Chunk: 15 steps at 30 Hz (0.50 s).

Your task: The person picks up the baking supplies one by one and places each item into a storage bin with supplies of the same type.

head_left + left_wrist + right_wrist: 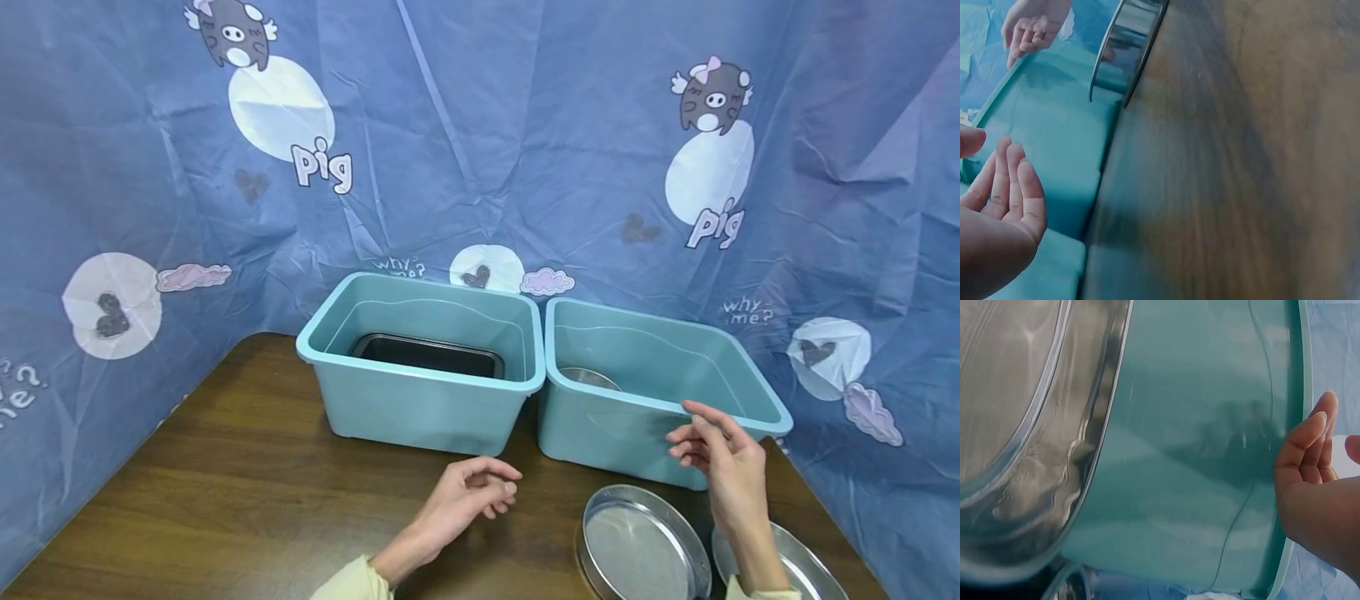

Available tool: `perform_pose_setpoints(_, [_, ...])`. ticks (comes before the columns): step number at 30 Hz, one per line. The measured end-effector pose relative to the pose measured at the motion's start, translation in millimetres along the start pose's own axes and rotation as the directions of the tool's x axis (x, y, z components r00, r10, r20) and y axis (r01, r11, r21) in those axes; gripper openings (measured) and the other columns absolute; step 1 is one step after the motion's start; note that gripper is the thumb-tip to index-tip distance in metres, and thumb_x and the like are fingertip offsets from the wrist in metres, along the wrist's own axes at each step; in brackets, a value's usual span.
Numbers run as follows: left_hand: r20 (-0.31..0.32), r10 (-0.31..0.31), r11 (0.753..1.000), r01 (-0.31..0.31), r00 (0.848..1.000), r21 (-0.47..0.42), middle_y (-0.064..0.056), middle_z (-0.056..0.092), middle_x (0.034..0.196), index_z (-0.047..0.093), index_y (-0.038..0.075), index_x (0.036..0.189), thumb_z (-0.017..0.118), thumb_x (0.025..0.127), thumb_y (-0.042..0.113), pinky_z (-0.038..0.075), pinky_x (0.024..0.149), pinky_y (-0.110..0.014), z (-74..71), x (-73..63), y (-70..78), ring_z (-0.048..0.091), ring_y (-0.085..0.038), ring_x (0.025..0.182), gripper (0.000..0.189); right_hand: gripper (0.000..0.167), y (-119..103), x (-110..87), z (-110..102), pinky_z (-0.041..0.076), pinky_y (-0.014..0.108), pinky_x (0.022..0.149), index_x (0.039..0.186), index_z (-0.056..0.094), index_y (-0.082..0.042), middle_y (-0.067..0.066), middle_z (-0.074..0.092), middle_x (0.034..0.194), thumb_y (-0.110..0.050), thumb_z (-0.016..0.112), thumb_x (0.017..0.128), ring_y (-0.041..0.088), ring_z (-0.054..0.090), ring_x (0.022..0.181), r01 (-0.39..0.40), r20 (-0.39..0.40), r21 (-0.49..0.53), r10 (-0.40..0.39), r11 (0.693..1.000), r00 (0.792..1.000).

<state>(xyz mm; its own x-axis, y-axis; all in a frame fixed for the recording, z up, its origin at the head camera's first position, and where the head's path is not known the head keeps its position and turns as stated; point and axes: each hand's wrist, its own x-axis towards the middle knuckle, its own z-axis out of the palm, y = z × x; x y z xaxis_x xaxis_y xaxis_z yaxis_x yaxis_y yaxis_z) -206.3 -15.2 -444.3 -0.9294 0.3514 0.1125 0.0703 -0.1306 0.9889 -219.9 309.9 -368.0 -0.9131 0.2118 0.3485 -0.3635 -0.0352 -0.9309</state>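
My right hand (pixel 727 467) is raised at the front of the right teal bin (pixel 622 433), its fingers loosely bent with nothing in them. Beneath and beside it on the table lie two round metal pans, the nearer-left pan (pixel 637 542) and the right pan (pixel 802 567), which my wrist partly covers. Over the table, in front of the gap between the bins, my left hand (pixel 468 500) hovers with relaxed fingers and holds nothing. In the right wrist view, a metal pan (pixel 1072 437) fills the left side, with the hand (pixel 1310 469) near the bin's rim.
The left teal bin (pixel 420 408) contains a dark rectangular pan (pixel 427 354). Inside the right bin, part of a round metal item (pixel 590 378) shows behind the front wall. Both bins stand on the brown wooden table (pixel 225 467), against a blue printed cloth (pixel 465 125).
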Motion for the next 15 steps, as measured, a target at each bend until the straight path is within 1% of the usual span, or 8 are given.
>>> perform_pose_setpoints(2, [0.004, -0.003, 1.0, 0.003, 1.0, -0.006, -0.009, 0.072, 0.091, 0.07, -0.005, 0.116, 0.07, 0.096, 0.011, 0.054, 0.069, -0.024, 3.1, 0.8, -0.7, 0.064, -0.016, 0.078, 0.026, 0.021, 0, -0.1, -3, 0.054, 0.021, 0.055, 0.121, 0.069, -0.002, 0.006, 0.073, 0.076, -0.009, 0.054, 0.108, 0.013, 0.067, 0.061, -0.002, -0.012, -0.002, 0.002, 1.0, 1.0])
perform_pose_setpoints(7, [0.017, -0.002, 1.0, 0.003, 1.0, -0.018, -0.009, 0.072, 0.091, 0.068, -0.008, 0.117, 0.07, 0.095, 0.01, 0.053, 0.069, -0.023, 9.9, 2.5, -2.9, 0.063, -0.015, 0.077, 0.028, 0.021, -2, -0.2, -12, 0.054, 0.02, 0.055, 0.122, 0.068, -0.003, 0.004, 0.073, 0.077, -0.011, 0.054, 0.109, 0.012, 0.067, 0.061, -0.015, -0.058, -0.037, 0.013, 0.999, 0.998])
perform_pose_setpoints(15, [0.037, -0.003, 1.0, 0.004, 0.999, -0.027, -0.007, 0.072, 0.089, 0.069, -0.006, 0.117, 0.069, 0.096, 0.01, 0.053, 0.069, -0.023, 20.1, 2.7, -6.3, 0.063, -0.015, 0.077, 0.027, 0.02, -2, -0.2, -26, 0.054, 0.02, 0.055, 0.12, 0.069, -0.004, 0.004, 0.073, 0.077, -0.009, 0.053, 0.109, 0.012, 0.068, 0.061, 0.005, -0.063, -0.014, -0.006, 1.0, 0.998])
